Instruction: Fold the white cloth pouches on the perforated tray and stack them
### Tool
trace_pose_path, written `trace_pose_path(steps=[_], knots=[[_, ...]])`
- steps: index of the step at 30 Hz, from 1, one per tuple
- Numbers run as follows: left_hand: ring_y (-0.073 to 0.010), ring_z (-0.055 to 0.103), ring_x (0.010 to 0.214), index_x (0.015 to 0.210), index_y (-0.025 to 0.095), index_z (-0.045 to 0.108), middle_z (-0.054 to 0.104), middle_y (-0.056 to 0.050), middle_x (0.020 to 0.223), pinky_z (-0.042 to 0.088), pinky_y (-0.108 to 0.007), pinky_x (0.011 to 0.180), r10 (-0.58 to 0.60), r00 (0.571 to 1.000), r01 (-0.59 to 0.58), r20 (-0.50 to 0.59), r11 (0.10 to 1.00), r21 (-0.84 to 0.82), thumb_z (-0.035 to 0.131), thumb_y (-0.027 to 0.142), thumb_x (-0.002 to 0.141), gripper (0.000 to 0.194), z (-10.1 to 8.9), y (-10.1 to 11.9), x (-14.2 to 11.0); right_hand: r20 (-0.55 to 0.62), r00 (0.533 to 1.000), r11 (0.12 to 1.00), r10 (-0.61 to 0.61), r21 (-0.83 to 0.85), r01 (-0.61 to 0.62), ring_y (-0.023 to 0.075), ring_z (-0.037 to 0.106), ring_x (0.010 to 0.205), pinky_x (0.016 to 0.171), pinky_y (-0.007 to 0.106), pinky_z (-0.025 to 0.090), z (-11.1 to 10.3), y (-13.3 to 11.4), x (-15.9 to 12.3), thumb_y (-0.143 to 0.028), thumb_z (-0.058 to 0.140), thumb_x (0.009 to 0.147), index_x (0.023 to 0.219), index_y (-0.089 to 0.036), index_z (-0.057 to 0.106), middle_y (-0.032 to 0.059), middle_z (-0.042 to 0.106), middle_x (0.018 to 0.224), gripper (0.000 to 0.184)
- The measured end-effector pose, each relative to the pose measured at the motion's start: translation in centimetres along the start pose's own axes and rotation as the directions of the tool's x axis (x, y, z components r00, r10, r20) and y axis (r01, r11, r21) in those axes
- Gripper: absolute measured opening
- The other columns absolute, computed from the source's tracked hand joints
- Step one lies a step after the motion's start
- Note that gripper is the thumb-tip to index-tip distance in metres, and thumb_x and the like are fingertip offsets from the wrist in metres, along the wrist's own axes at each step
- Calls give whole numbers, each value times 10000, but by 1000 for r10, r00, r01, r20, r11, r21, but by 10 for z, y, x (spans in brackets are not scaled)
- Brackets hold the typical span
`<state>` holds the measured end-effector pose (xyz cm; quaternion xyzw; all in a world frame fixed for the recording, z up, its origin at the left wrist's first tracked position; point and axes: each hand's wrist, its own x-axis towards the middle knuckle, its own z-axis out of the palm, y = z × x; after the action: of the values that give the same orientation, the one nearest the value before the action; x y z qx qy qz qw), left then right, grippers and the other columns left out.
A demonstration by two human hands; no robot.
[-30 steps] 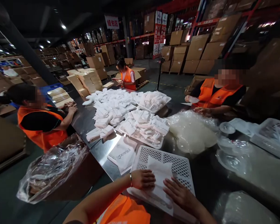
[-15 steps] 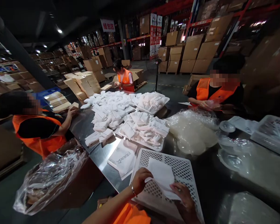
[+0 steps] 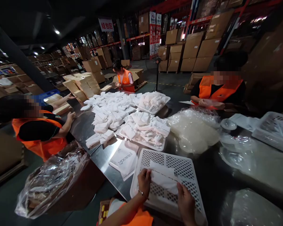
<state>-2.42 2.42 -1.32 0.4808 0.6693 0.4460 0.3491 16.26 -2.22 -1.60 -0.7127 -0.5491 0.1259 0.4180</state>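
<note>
Between my hands a thin white bag [image 3: 164, 178] is stretched out, folded over, with a dashed line along its upper face. My left hand [image 3: 144, 182] pinches its left end, and my right hand [image 3: 186, 201] grips the right end. Beneath it lies a white plastic basket [image 3: 191, 163] with a lattice bottom. To the left of the basket is a stack of flat white bags [image 3: 126, 157] with dark printed lettering. Beyond the basket, folded white packets [image 3: 146, 125] are heaped on a tray.
More packets [image 3: 113, 103] cover the metal table [image 3: 101, 158]. Clear plastic bags of pale contents [image 3: 193, 131] lie at right. A lined carton [image 3: 68, 188] stands at lower left. Co-workers in orange vests are at the left [image 3: 37, 131], far side [image 3: 124, 78] and right [image 3: 217, 91].
The white bag has been folded over and pulled straighter between my hands; its dashed line now shows. My left hand has turned more upright. The left co-worker's arm now reaches toward the cartons.
</note>
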Motion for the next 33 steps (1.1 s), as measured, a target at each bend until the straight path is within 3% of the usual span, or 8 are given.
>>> trace_pose_path(steps=[15, 17, 20, 21, 25, 28, 31, 33], knots=[[-183, 577, 590, 781, 187, 590, 624, -65, 649, 441, -298, 557, 363, 926, -377, 106, 864, 335, 242, 413, 951, 448, -45, -6, 7, -106, 922, 887, -371, -336, 319, 204, 550, 509, 509, 328, 422, -6, 19, 14, -492, 305, 948, 654, -175, 665, 61, 566, 509, 563], [-191, 626, 780, 932, 184, 624, 683, -86, 827, 494, -329, 729, 557, 781, -624, 284, 715, 314, 259, 308, 952, 386, -37, 6, -2, -98, 925, 888, -366, -335, 315, 209, 554, 515, 504, 333, 424, -7, 19, 14, -488, 298, 950, 648, -183, 664, 62, 566, 511, 564], [-204, 523, 1169, 1189, 192, 562, 616, -70, 1222, 389, -385, 1023, 678, 427, -904, 598, 343, 257, 318, 236, 943, 350, -15, 23, -12, -25, 930, 879, -367, -335, 338, 219, 570, 536, 522, 343, 444, -6, 24, 16, -485, 273, 952, 680, -196, 671, 68, 588, 535, 563], [-215, 455, 1252, 1252, 186, 523, 546, -62, 1324, 343, -405, 1067, 645, 389, -921, 658, 272, 277, 339, 252, 944, 365, -8, 27, -13, 6, 934, 877, -358, -340, 339, 218, 573, 536, 521, 342, 446, -7, 25, 17, -493, 262, 952, 677, -199, 666, 68, 594, 540, 570], [-235, 331, 1348, 1397, 153, 370, 371, -67, 1464, 275, -448, 1103, 518, 450, -891, 728, 206, 404, 339, 328, 951, 481, 4, 28, -12, 55, 940, 845, -337, -422, 328, 197, 561, 505, 523, 337, 446, -10, 18, 23, -540, 248, 940, 746, -171, 644, 74, 634, 606, 575], [-236, 272, 1379, 1424, 155, 322, 315, -66, 1489, 227, -478, 1126, 509, 458, -887, 729, 202, 416, 350, 316, 946, 506, 0, 21, -12, 72, 897, 786, -436, -455, 418, 258, 628, 823, 785, 416, 482, -3, -3, 25, -394, 351, 939, 1044, -145, 627, 133, 681, 911, 387], [-226, 221, 1400, 1433, 156, 301, 303, -72, 1494, 209, -489, 1142, 502, 479, -878, 720, 251, 409, 351, 265, 938, 509, -1, 11, -14, 193, 833, 808, -519, -206, 552, 281, 483, 1208, 1045, 484, 347, 21, -14, 20, -245, 358, 903, 1233, -164, 554, 128, 565, 1265, 393], [-224, 203, 1406, 1439, 142, 284, 304, -93, 1491, 216, -492, 1144, 466, 540, -839, 701, 367, 402, 341, 219, 925, 523, 1, 3, -16, 249, 883, 912, -398, 2, 411, 297, 395, 1293, 1094, 516, 285, 40, -8, 17, -305, 372, 877, 1247, -135, 551, 128, 492, 1349, 444]])
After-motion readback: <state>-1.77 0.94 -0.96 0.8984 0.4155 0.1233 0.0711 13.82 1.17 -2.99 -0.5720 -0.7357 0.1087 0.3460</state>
